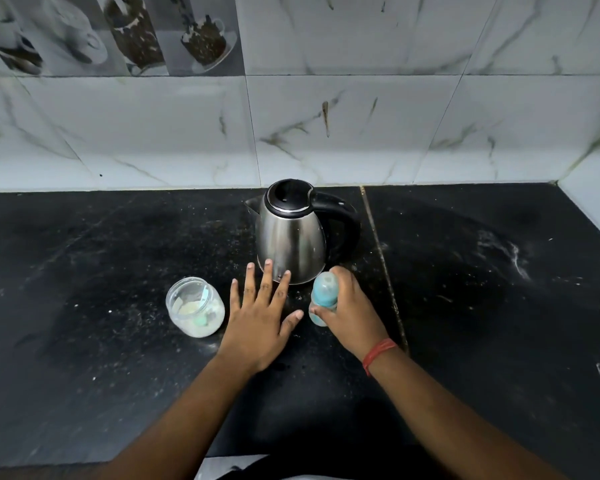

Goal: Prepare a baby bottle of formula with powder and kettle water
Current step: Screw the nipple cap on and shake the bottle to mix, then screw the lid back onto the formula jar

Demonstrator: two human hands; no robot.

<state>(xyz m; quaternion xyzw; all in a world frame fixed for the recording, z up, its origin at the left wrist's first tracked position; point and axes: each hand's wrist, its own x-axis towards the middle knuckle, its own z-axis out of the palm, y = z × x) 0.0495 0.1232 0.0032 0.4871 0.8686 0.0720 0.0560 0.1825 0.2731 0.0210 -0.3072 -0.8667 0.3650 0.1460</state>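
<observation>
The baby bottle [323, 299] stands on the black stone desk [482, 306], just in front of the kettle's base and a little to its right. It is a small clear bottle with a pale blue collar and a clear cap over the top; whether anything is inside it cannot be told. The right hand [352, 313] wraps it from the right side, its fingers [317, 311] curled round the lower body and the thumb side up by the cap, so the grip is closed on the bottle. A red thread band [378, 355] circles that wrist.

The left hand [262, 320] lies just left of the bottle, palm down, its fingers [267, 275] spread wide and holding nothing. The longest fingertips overlap the lower front of the kettle in this view; whether they touch the metal cannot be told.

The electric kettle [291, 237] is brushed steel with a black lid, which is down, and a black handle pointing right; its spout points left. It sits on the desk near the back wall.

To the left of the left hand, a clear powder jar [194, 306] stands open on the desk, apart from the hand. It holds a low layer of white powder with a pale green scoop [200, 320] lying in it.

The desk surface is dusted with white specks and smears, heaviest at the far right. Behind it rises a wall of white marble-veined tiles [361, 126], with printed coffee-cup tiles [118, 32] at the upper left.
</observation>
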